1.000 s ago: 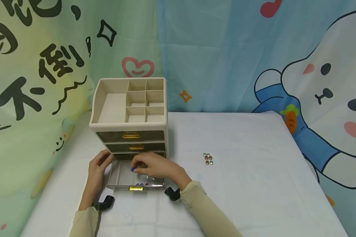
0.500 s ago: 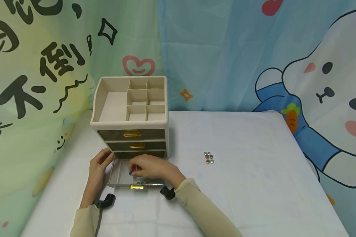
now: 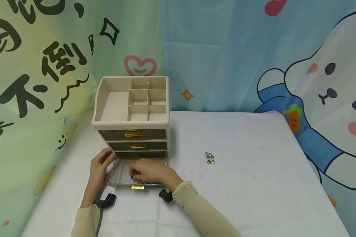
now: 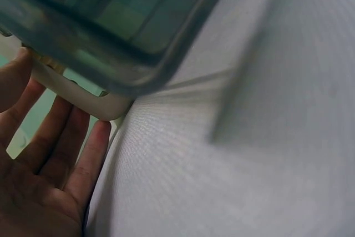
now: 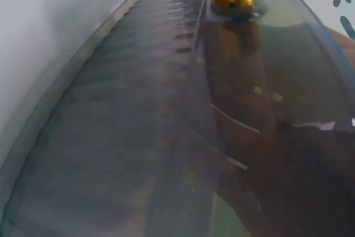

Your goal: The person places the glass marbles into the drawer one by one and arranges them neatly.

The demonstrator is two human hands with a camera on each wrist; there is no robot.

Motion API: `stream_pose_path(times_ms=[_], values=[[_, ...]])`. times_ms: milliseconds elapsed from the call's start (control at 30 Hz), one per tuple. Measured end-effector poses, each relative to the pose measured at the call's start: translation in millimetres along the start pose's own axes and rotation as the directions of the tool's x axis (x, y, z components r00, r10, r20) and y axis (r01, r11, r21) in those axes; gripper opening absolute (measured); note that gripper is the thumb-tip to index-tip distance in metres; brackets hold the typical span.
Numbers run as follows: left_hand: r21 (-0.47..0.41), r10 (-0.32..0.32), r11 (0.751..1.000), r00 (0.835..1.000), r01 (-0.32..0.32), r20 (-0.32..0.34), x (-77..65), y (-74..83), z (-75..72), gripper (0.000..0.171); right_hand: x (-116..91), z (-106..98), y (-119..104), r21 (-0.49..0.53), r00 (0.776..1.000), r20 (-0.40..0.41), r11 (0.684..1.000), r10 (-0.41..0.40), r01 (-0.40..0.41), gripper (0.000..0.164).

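Note:
A cream desktop organizer (image 3: 130, 126) stands at the back left of the table. Its clear bottom drawer (image 3: 118, 174) is pulled out, with a gold handle (image 3: 137, 187) on the front. Inside that drawer, the right hand (image 3: 151, 169) pinches a small blue bead (image 3: 132, 177) between thumb and fingers. Other small beads near the drawer's front are mostly covered by this hand. The left hand (image 3: 99, 166) rests against the organizer's lower left side, touching its cream edge (image 4: 75, 94) with nearly straight fingers (image 4: 91, 159). Through the drawer wall, the right wrist view is dim and blurred.
Several small round gems (image 3: 209, 158) lie grouped on the white tablecloth (image 3: 255, 171), right of the organizer. Two upper drawers (image 3: 133, 134) are closed. A printed curtain (image 3: 213, 56) hangs behind the table. Black wrist devices (image 3: 106, 200) sit on both wrists.
The right hand has moved slightly left, then lower toward the drawer's front, still pinching the blue bead. The left hand stays at the organizer's side. The whole head view has shifted slightly.

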State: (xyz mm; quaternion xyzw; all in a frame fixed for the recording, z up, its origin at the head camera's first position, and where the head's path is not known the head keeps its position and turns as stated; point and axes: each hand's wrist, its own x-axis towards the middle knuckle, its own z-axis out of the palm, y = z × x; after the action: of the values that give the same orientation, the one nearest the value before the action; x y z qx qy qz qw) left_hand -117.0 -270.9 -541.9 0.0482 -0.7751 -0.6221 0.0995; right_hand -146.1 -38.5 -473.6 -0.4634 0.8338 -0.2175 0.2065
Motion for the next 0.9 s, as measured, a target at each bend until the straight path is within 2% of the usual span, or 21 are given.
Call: stream_pose_path(times_ms=[167,400,733,900], values=[[0.001,0.009,1.000,1.000,-0.009,0.005,0.6,0.1,-0.6,0.031,0.8,2.7,-2.8,-0.031,1.000,0.005,0.999,0.012,-0.012,0.006],[0.006,0.011,1.000,1.000,-0.011,0.006,0.3,0.4,-1.0,0.031,0.6,2.9,-6.2,-0.097,0.999,0.033,0.995,-0.016,0.019,0.008],[-0.012,0.007,1.000,1.000,-0.007,0.007,0.3,-0.7,-0.5,0.031,1.1,1.6,-4.4,-0.076,0.998,0.055,0.996,-0.034,0.038,0.007],[-0.013,0.002,1.000,1.000,-0.002,0.004,0.0,0.1,-0.2,0.031,1.7,2.3,-3.3,-0.063,0.998,0.061,0.998,-0.019,0.023,0.007]])
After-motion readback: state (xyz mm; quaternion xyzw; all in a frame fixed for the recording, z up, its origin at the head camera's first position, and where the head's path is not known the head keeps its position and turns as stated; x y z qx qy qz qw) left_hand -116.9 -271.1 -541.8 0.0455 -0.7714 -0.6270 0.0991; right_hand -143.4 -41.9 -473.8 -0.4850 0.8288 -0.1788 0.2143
